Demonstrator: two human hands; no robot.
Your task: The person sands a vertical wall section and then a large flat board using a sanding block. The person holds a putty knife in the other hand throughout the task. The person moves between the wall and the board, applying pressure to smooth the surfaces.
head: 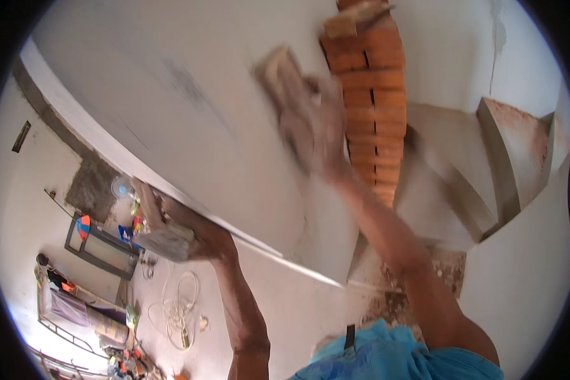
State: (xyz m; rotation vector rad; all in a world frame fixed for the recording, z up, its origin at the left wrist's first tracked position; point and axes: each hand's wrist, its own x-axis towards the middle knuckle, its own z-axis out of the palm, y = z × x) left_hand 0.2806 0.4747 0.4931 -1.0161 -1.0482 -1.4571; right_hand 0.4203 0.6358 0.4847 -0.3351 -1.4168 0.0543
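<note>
My right hand (325, 121), blurred, grips a dusty sanding block (280, 78) against a broad white plastered surface (247, 190). Grey smudges and thin scratches mark that surface to the upper left of the hand. Lower down, my left hand (178, 213) is by the surface's long curved edge (209, 216), its fingers pointing up along it. A grey, dust-coated block (166, 242) lies in the left hand's hold; its exact kind is unclear.
Orange bricks (375, 114) are stacked beside my right hand, with a loose piece (346, 23) on top. Bare steps (498, 166) rise at the right. A coiled pale hose or cable (175, 308) lies on the floor below. A bunk-like metal frame (71, 337) with cloth stands lower left.
</note>
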